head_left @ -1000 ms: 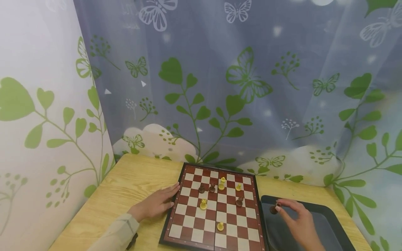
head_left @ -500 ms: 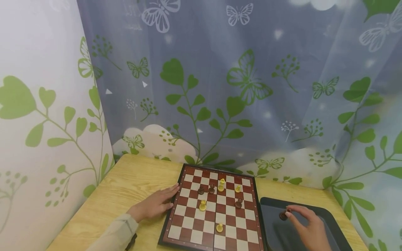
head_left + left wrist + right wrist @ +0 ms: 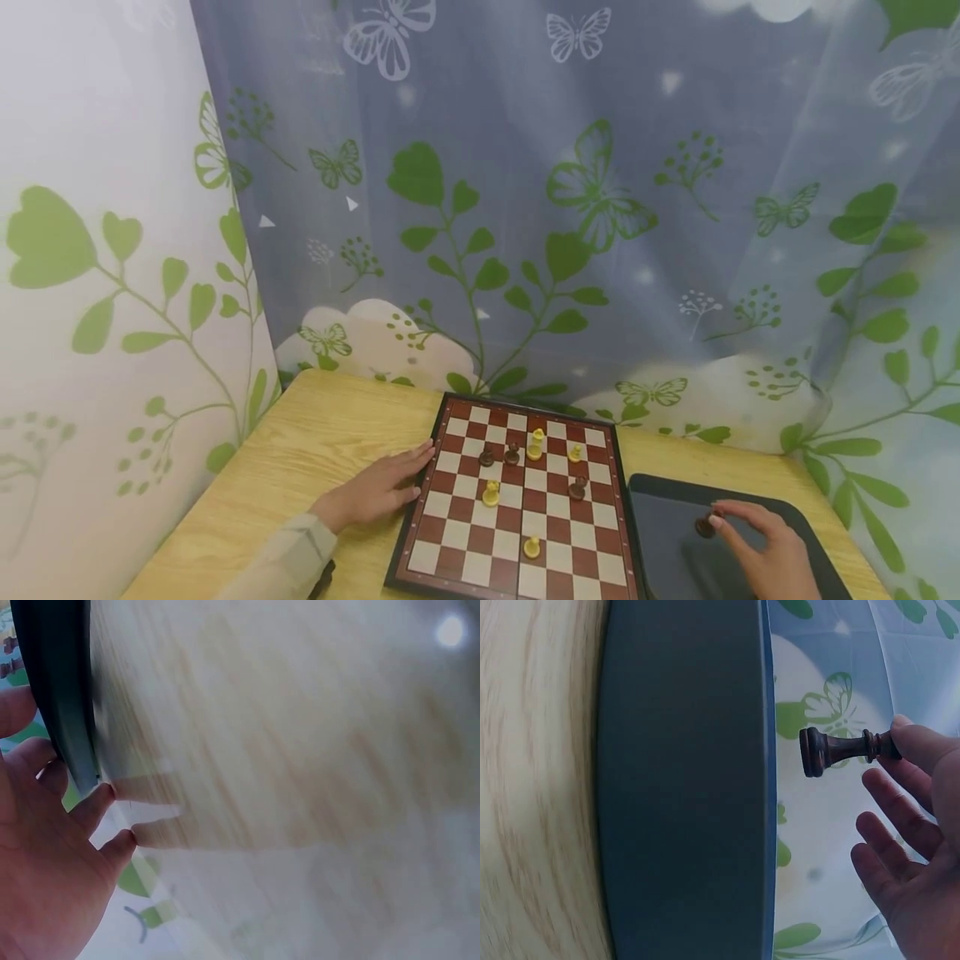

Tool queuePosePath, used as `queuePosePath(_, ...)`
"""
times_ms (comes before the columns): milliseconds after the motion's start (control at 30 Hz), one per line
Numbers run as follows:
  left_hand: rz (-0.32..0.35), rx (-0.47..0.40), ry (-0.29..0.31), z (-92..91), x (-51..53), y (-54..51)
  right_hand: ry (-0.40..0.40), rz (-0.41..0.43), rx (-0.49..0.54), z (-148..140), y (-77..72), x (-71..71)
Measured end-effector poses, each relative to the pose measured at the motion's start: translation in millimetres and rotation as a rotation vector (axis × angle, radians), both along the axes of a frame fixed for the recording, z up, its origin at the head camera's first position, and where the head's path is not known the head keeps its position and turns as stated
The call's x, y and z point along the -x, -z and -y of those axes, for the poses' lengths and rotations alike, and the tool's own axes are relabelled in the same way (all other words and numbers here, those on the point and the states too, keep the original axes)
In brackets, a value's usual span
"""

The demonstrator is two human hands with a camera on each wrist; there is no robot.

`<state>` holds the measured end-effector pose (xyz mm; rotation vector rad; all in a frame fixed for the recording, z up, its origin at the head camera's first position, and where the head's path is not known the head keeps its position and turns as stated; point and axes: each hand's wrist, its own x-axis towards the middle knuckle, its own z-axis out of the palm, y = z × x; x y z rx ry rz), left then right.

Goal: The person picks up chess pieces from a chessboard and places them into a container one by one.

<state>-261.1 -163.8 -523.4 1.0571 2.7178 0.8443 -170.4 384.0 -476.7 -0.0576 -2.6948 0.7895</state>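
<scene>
From my remote post I inspected both hands. The right hand (image 3: 772,550) had thumb and index finger closed on the head of a dark piece (image 3: 705,525), with the remaining fingers bent loosely and apart from it. The piece hung over the tray (image 3: 663,508), below and around that hand, and touched neither floor nor wall. Its base pointed down toward the tray; I judged that a hold by the head leaves the foot free to meet a surface first. The fingers covered the top, so I could not establish which chessman it was.

The left hand (image 3: 375,492) held nothing. Its fingers lay extended and slightly spread, tips against the edge of the board (image 3: 534,500) on that hand's side. I took this as a steadying touch, though I could not tell how firmly it pressed. The sleeve (image 3: 288,554) behind it lay clear of the board.

Between the hands, the board carried three dark chessmen (image 3: 577,487) and four yellow chessmen (image 3: 491,493), standing well apart from both hands. The tray sat on the table (image 3: 352,400) just beside the board, on the right hand's side, presumably to keep the reach short
</scene>
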Motion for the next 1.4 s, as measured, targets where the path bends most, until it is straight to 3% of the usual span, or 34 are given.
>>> queuePosePath(267,-0.015,0.015,-0.003,-1.5,0.9,3.8,-0.025,0.093,-0.047,-22.8,-4.4,0.6)
queuePosePath(533,-0.037,0.022,-0.004,1.2,1.8,-0.8,-0.100,-0.060,-0.156,-39.1,-3.6,6.0)
queuePosePath(667,-0.048,0.019,-0.002,2.2,0.9,-0.8,-0.129,-0.084,-0.207,-45.6,-5.2,10.9)
queuePosePath(800,-0.051,0.016,0.003,0.8,0.4,0.6,-0.150,-0.050,-0.244,-52.0,-11.4,15.0)
queuePosePath(1033,-0.011,-0.006,-0.002,-2.5,0.7,1.3,-0.162,0.103,-0.227,-58.0,-22.2,21.6)
queuePosePath(1400,-0.035,0.013,-0.009,-1.7,0.6,1.3,-0.143,0.194,-0.220,-64.8,-17.2,30.0)
